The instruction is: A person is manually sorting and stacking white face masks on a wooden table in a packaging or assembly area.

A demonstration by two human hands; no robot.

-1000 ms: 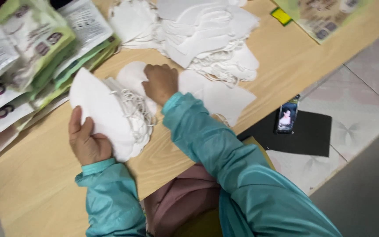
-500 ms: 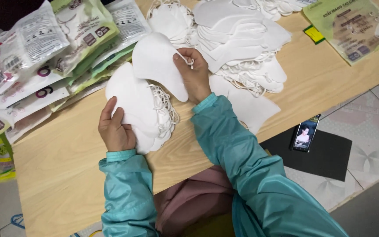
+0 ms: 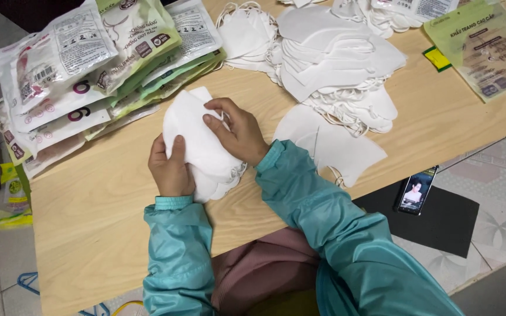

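Stack of white masks near the table's front edge, left of centre, gripped between both hands. Left hand closed on the stack's near left side, thumb up across the top mask. Right hand closed on the far right side, fingers curled over the top, thumb pressing the face of it. Ear loops bunched at the stack's lower right edge.

Just right of the hands, flat masks lying loose on the wood, one corner reaching the front edge. Beyond these, toward the back edge, a big heap of masks with tangled loops. Back left corner: sealed packs fanned in an overlapping pile, white and green. Back right corner: green pack lying flat, small yellow tag beside it.

Off the table, on the tiled floor to the right: phone with lit screen, resting on a black mat
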